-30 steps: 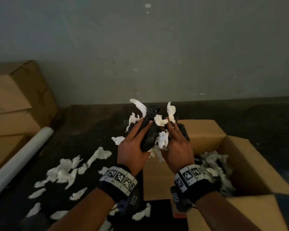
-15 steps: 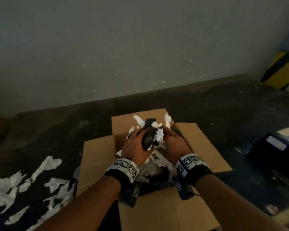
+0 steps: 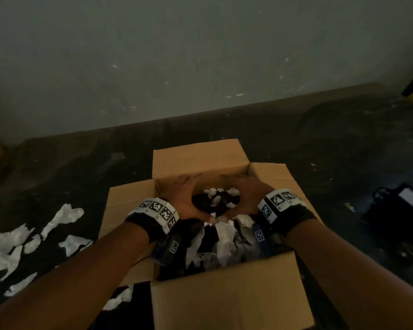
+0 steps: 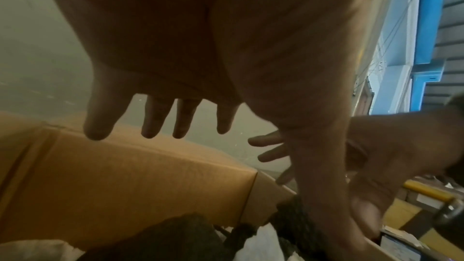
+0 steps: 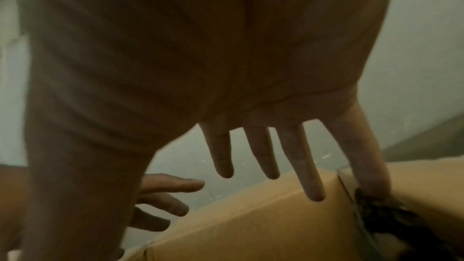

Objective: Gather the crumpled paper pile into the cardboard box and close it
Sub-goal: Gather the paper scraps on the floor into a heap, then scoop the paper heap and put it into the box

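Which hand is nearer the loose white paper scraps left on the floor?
Left. The left hand is over the cardboard box on the side facing the paper scraps; the right hand is farther across the box.

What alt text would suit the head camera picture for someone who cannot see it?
Two open hands, left hand and right hand, hover over paper scraps inside an open cardboard box. More white scraps lie on the dark floor to its left.

The arms hide part of the cardboard box (image 3: 200, 158) interior.
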Motion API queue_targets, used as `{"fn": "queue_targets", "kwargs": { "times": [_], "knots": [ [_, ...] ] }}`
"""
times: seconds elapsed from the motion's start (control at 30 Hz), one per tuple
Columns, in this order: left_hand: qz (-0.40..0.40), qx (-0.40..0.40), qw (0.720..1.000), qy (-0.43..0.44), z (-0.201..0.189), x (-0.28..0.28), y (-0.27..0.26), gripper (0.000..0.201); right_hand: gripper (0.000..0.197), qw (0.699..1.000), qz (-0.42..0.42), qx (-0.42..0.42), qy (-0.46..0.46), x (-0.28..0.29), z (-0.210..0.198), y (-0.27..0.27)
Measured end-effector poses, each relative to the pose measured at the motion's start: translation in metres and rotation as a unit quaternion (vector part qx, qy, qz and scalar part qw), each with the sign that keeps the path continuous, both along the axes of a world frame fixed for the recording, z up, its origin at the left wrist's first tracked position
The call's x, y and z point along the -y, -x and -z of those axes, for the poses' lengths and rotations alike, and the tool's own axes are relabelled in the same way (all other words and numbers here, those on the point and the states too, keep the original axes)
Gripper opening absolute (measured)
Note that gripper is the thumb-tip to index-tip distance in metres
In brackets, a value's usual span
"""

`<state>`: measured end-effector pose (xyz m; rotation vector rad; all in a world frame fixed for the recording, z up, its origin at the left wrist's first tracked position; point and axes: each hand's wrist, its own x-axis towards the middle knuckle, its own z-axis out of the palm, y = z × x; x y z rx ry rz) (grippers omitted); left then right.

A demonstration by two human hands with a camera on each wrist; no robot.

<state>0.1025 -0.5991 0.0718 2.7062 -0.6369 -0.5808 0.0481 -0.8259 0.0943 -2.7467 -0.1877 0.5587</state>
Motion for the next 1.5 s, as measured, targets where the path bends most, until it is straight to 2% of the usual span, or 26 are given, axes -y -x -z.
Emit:
{"fn": "queue_targets", "kwargs": {
  "times": [0.1,0.17,0.27,0.37,0.4,0.43,0.47,0.5,0.53,0.57,0.63,0.67,0.77,0.83,0.93,1.0,1.1,1.27,1.4,1.5],
  "knots": [
    [0.051,-0.003,0.998,-0.036,0.002,0.011,-0.001,0.146,0.137,0.998,-0.022,-0.035,0.046,-0.004,0.005,-0.016],
    [0.075,-0.025,0.991,-0.11,0.014,0.019,-0.001,0.154,0.147,0.994,-0.034,-0.065,0.083,-0.01,0.015,-0.021],
    [0.089,-0.058,0.971,-0.216,0.041,0.032,0.0,0.165,0.159,0.983,-0.041,-0.109,0.14,-0.013,0.05,-0.025],
    [0.105,-0.08,0.954,-0.269,0.081,0.036,-0.004,0.163,0.165,0.975,-0.021,-0.139,0.173,-0.005,0.114,-0.045],
    [0.112,-0.08,0.95,-0.28,0.098,0.036,-0.006,0.16,0.165,0.971,-0.023,-0.16,0.178,-0.007,0.123,-0.046],
    [0.119,-0.079,0.947,-0.288,0.111,0.035,-0.005,0.155,0.151,0.963,-0.025,-0.189,0.19,-0.013,0.114,-0.04],
    [0.119,-0.076,0.946,-0.291,0.122,0.034,-0.003,0.151,0.127,0.963,-0.021,-0.203,0.178,-0.017,0.105,-0.031],
    [0.109,-0.074,0.951,-0.281,0.129,0.033,0.001,0.15,0.106,0.965,-0.014,-0.198,0.169,-0.019,0.104,-0.026],
    [0.106,-0.074,0.952,-0.278,0.133,0.032,0.003,0.15,0.099,0.969,-0.007,-0.183,0.166,-0.019,0.106,-0.024],
    [0.111,-0.072,0.952,-0.276,0.132,0.031,0.004,0.149,0.104,0.969,0.004,-0.189,0.158,-0.018,0.108,-0.021],
    [0.131,-0.063,0.953,-0.266,0.121,0.026,0.003,0.154,0.144,0.973,-0.012,-0.17,0.155,-0.018,0.106,-0.022],
    [0.134,-0.06,0.957,-0.252,0.109,0.025,0.0,0.158,0.155,0.976,-0.025,-0.157,0.147,-0.015,0.103,-0.027],
    [0.115,-0.067,0.974,-0.186,0.066,0.023,-0.008,0.165,0.158,0.979,-0.052,-0.165,0.108,-0.015,0.067,-0.035],
    [0.097,-0.071,0.987,-0.104,0.031,0.019,-0.007,0.159,0.15,0.984,-0.05,-0.139,0.099,-0.018,0.047,-0.04],
    [0.045,0.008,0.999,0.0,-0.006,-0.004,0.0,0.125,0.135,0.995,-0.024,-0.06,0.08,-0.029,0.023,-0.035],
    [0.006,0.062,0.997,0.037,-0.025,-0.031,0.01,0.103,0.113,0.998,-0.007,0.002,0.06,-0.047,0.001,-0.026],
    [-0.02,0.131,0.985,0.114,-0.042,-0.086,0.033,0.09,0.085,0.994,-0.022,0.108,-0.016,-0.088,-0.029,-0.008],
    [-0.108,0.183,0.963,0.163,-0.031,-0.197,0.087,0.084,0.073,0.97,-0.077,0.204,-0.109,-0.198,-0.031,0.024],
    [-0.197,0.216,0.936,0.196,0.001,-0.291,0.139,0.073,0.078,0.955,-0.14,0.183,-0.189,-0.3,-0.003,0.054],
    [-0.263,0.192,0.931,0.168,0.032,-0.357,0.18,0.075,0.089,0.941,-0.19,0.165,-0.225,-0.371,0.029,0.078]
  ]
}}
